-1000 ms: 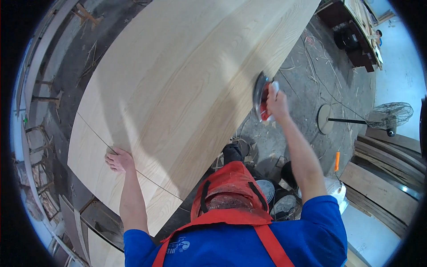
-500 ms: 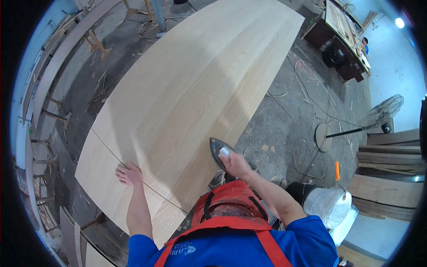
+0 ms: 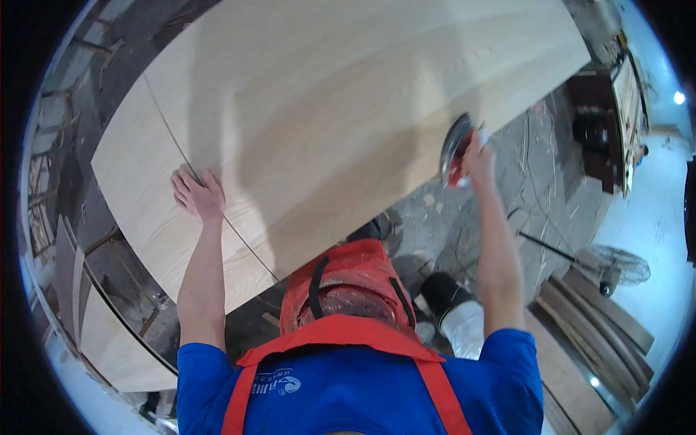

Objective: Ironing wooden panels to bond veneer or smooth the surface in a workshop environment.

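Note:
A broad, pale wood-grain panel (image 3: 319,116) spreads in front of me, with a thin dark line (image 3: 249,247) running across its left part. My left hand (image 3: 199,193) lies flat over that line, fingers spread, holding nothing. My right hand (image 3: 480,165) is wrapped round the handle of a clothes iron (image 3: 454,145) with a dark pointed plate and a red part. The iron is tipped on its side at the panel's right edge; whether it touches the wood I cannot tell.
Right of me stand a black bucket (image 3: 444,293) and a pedestal fan (image 3: 615,270). Curved boards (image 3: 598,333) are stacked beyond them. A dark workbench (image 3: 596,130) is at the far right, with a person near it. More panels (image 3: 109,348) lean at the lower left.
The iron has swung outward to the right and away from me, turning onto its side. My left hand stays on the dark line. The whole view has turned, and the panel now lies more crosswise.

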